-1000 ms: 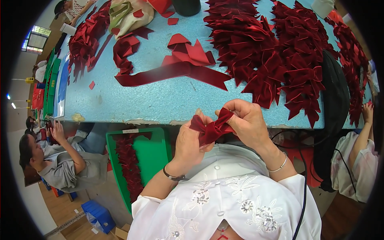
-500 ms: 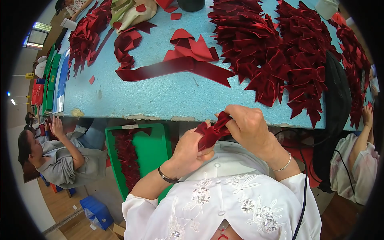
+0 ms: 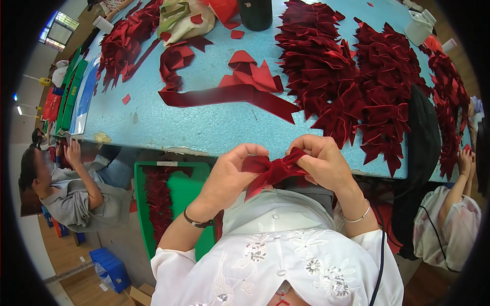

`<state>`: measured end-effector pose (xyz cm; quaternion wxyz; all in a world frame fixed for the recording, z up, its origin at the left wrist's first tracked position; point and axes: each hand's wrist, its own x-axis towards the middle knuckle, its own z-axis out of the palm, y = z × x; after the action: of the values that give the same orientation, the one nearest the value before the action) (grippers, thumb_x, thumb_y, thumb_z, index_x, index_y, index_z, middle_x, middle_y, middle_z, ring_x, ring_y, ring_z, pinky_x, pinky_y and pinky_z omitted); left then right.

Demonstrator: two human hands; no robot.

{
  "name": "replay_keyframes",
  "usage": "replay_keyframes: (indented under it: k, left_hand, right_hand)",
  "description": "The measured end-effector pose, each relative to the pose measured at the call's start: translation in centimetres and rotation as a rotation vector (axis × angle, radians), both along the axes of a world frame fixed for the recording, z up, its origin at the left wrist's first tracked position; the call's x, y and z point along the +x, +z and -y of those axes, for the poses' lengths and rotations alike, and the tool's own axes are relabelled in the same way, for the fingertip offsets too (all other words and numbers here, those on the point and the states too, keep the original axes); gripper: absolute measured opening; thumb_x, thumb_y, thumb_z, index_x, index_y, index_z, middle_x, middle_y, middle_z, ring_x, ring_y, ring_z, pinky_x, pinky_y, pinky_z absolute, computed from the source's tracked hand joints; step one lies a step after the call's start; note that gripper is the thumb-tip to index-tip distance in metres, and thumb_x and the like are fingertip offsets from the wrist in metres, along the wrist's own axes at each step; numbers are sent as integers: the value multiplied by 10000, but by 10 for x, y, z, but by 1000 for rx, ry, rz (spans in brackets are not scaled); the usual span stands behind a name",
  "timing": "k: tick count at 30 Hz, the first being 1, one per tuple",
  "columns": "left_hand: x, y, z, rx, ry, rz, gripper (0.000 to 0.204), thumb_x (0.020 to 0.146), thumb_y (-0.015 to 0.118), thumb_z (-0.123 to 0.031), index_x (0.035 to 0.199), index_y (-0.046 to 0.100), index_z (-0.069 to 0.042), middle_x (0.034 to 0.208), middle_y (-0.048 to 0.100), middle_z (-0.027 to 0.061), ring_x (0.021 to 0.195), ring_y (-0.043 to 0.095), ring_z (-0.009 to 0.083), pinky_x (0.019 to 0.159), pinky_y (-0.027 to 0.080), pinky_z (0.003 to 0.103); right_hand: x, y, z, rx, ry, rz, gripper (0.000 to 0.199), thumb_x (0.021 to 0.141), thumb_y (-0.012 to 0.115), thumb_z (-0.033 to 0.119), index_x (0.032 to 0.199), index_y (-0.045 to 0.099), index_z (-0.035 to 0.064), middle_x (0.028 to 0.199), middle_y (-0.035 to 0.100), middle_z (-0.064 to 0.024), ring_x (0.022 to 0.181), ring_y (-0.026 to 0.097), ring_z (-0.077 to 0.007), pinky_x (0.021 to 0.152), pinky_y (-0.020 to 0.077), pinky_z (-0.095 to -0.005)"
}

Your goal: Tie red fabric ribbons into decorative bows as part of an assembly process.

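Between my hands, just off the table's near edge, is a dark red velvet bow (image 3: pixel 276 171) with a knot in its middle and a tail hanging down. My left hand (image 3: pixel 229 176) pinches the loop on the left side. The loop on the right is gripped by my right hand (image 3: pixel 323 164), thumb and fingers closed on it. Loose red ribbon (image 3: pixel 209 96) lies on the blue table (image 3: pixel 178 127) beyond my hands, partly folded with its paler side up. To the right, long rows of finished velvet bows (image 3: pixel 326 76) are heaped together.
A green crate (image 3: pixel 191 204) with red bows stands below the table at left. On the table are a dark cylindrical container (image 3: pixel 255 14), a cloth bag (image 3: pixel 186 20) and a white container (image 3: pixel 419 28). A black bag (image 3: pixel 422 132) hangs at right. Co-workers sit at both sides.
My hands have moved apart, spreading the bow sideways so both loops and the knot show. My left hand has risen slightly, and the view has shifted a little.
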<state>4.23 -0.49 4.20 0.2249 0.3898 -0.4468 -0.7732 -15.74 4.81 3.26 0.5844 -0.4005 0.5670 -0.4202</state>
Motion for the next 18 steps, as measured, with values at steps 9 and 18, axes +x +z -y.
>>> replay_keyframes:
  k: [9,18]
  left_hand:
    - [1,-10,2,230,-53,-196,313,760,445,140,1054,506,52,925,610,146,704,637,218,589,531,306]
    - [-5,-8,-3,146,20,-228,394,743,506,129,1125,463,45,1010,602,155,784,648,262,698,550,352]
  right_hand:
    - [-4,11,-4,-54,74,339,156,792,517,-39,933,583,-43,750,604,-61,529,536,-70,445,421,-204]
    - [-10,-8,-9,-153,-64,61,179,785,507,-83,948,574,-50,809,620,-69,595,571,-74,501,457,-194]
